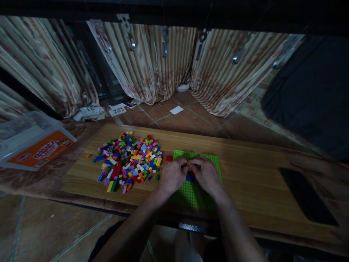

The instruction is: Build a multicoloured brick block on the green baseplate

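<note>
Over a green studded baseplate [188, 196], my left hand [174, 174] and my right hand [205, 173] meet with fingertips pinched together. A small yellow building brick [188, 163] shows between the fingertips, mostly covered by them. Just below the fingers, a blue brick [189, 178] sits on the baseplate with a bit of red beside it; the hands hide most of that spot. One loose red brick [168, 158] lies on the board left of the baseplate, near my left hand.
Left on the wooden board [251, 174] spreads a pile of many-coloured bricks [131, 160]. A clear plastic box [35, 138] with an orange label stands at far left. A flat black object [308, 196] lies at the right. Striped curtains [152, 65] hang behind.
</note>
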Motion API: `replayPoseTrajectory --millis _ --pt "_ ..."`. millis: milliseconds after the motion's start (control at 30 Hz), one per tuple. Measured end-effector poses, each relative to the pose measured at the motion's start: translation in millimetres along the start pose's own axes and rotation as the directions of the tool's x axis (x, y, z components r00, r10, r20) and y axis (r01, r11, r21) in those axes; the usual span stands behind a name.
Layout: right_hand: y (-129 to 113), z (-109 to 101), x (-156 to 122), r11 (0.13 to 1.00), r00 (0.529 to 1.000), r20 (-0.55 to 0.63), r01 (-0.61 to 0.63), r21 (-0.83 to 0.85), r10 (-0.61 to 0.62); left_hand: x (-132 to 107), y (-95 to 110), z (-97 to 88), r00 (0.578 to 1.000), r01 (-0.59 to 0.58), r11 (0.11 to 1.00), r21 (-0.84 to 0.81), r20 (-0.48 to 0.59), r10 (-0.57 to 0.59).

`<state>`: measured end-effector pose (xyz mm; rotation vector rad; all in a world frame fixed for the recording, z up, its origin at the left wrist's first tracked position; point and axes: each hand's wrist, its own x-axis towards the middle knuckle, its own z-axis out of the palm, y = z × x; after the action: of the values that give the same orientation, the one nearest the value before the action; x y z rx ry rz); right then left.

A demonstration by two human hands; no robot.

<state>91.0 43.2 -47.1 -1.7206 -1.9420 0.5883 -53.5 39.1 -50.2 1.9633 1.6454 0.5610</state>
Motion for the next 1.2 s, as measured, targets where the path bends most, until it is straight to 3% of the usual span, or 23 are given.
replayPoseTrajectory --millis 700,1200 --pt "8 7 -5 0.998 0.998 -0.032 0.054 -0.017 -0.054 -9 0 0.5 0.999 -0.034 0.996 -0.082 -0.003 0.034" --pt "15 14 -3 0.999 0.998 -0.040 0.049 -0.019 -0.050 -13 4 1.1 0.999 0.038 0.993 -0.113 0.024 -0.035"
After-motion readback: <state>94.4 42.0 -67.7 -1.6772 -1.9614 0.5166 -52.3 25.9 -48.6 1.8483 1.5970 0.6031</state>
